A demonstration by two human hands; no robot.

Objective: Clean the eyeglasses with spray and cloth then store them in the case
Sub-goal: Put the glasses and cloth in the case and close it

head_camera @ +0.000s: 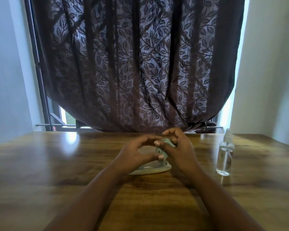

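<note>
Both hands are curled above the table [57,164]: the left hand [137,152] holds the eyeglasses [144,150], the right hand [178,147] pinches a pale green cloth [167,142] on a lens, so I judge it the wiping step. Next they go into the case [150,170] lying below. I count one spray bottle [224,154], one cloth, one case.

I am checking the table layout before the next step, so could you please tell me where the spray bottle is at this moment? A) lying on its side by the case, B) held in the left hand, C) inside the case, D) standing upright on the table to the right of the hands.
D: the clear spray bottle stands upright on the wooden table, apart from the right hand, untouched.
</note>
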